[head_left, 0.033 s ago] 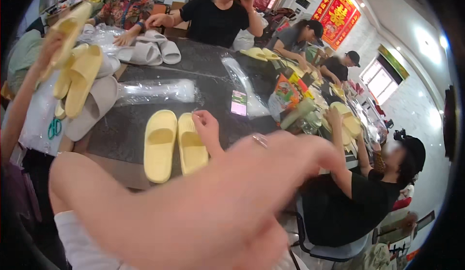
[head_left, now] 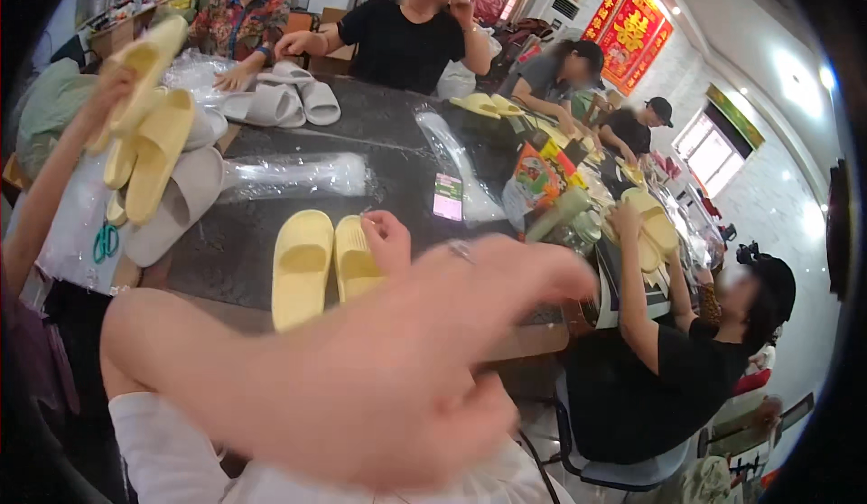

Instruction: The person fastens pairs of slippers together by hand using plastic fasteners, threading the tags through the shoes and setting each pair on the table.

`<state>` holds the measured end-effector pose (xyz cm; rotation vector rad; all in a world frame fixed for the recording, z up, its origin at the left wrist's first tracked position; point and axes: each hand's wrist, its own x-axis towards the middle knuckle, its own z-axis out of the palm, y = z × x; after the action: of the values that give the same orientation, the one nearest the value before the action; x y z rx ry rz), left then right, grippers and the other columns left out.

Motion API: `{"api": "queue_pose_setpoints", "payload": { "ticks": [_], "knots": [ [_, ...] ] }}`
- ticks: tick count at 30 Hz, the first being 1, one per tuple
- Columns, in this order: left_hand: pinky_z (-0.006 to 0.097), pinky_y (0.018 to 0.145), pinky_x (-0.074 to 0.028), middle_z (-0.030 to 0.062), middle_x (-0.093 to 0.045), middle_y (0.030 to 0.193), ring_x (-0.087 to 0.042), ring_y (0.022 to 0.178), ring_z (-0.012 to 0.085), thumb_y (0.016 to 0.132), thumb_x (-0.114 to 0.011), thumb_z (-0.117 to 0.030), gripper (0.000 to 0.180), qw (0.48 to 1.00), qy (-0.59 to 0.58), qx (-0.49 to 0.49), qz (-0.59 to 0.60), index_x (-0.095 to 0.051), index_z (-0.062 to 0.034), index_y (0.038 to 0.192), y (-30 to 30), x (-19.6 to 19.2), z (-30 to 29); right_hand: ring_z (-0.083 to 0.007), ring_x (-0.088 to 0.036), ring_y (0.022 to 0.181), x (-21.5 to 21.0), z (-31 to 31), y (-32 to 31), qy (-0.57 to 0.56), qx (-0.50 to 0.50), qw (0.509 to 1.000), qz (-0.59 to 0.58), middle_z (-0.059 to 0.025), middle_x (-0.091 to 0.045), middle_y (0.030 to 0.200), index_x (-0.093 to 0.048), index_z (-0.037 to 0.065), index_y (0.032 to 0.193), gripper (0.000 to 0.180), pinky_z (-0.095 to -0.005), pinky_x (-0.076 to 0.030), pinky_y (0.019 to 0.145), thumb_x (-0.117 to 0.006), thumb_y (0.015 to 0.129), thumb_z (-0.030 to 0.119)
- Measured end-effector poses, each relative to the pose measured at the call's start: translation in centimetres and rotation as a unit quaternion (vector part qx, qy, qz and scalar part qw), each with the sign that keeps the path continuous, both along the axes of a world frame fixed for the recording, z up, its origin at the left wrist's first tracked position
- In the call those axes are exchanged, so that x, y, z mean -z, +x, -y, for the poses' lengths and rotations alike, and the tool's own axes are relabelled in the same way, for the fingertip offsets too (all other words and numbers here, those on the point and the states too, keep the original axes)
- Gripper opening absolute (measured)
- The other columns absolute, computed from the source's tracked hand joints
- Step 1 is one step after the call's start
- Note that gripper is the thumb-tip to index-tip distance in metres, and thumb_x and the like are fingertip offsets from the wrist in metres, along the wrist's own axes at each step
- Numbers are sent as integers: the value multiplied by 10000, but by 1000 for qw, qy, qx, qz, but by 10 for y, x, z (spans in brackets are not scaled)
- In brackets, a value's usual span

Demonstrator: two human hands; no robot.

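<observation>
My right hand (head_left: pixel 397 368): very near the camera, blurred; I cannot tell its fingers.
My left hand (head_left: pixel 390 238): fingers curled, touching the yellow slippers (head_left: pixel 318 265) on the dark table (head_left: pixel 388 156).

Dark stone-look table (head_left: pixel 397 134) runs through room. White tiled wall (head_left: pixel 795 206) at right, bright window (head_left: pixel 709 152), red wall hangings (head_left: pixel 632 25), ceiling lights (head_left: pixel 795 66).

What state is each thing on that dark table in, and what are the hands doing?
Yellow slippers: side by side, soles down.
Right hand: fingers curled, touching the right slipper.
Left hand: raised close to the camera, blurred, holds nothing visible.
Clear plastic bag: lying flat, seemingly empty.
Grey slippers: paired, flat.
</observation>
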<state>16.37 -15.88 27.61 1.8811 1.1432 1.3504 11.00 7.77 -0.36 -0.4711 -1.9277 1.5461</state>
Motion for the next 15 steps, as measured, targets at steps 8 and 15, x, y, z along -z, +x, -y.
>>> {"api": "queue_pose_setpoints", "payload": {
  "ticks": [8,15],
  "knots": [
    [461,946,-439,194,-527,1240,-501,1124,388,756,-737,-292,650,834,-72,-356,-416,-480,-13,1284,-100,130,-69,-40,-510,639,5,-7,-1,79,14,997,14,24,-608,726,-651,45,1039,176,-222,-425,568,-659,914,169],
    [408,814,-509,114,-692,848,-645,864,288,781,-712,-235,315,892,-117,-402,-171,-676,-45,1030,-175,233,-97,-41,-545,685,5,-8,-6,-33,14,999,-29,9,-620,764,-643,1,997,165,-217,-439,593,-653,908,140]
  ]
}}
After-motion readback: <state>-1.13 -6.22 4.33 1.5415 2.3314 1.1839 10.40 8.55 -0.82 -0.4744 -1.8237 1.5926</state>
